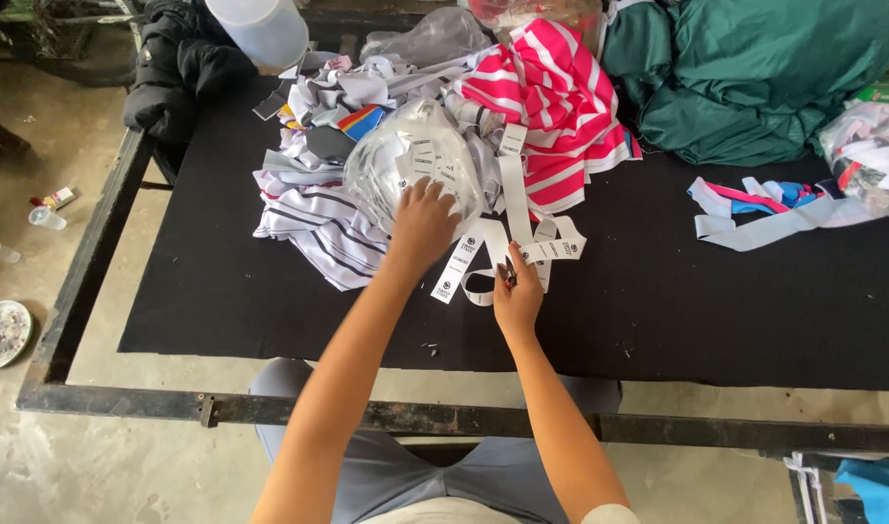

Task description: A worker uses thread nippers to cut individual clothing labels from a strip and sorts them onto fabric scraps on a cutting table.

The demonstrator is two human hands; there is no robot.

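Black table [707,311] — fabric scraps [313,218], label strips [508,238].

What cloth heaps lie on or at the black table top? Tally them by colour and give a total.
Pink-and-white striped cloth: 1
Green cloth: 1
Black jacket: 1
White cloth with dark stripes: 1
Total: 4
Not counted: the small tool in the grip of the right hand.

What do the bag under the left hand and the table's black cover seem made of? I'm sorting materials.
The crinkled clear bag looks like thin glossy plastic: see-through, with creases catching light. The black table cover looks like matte felt or cloth, flat without shine.
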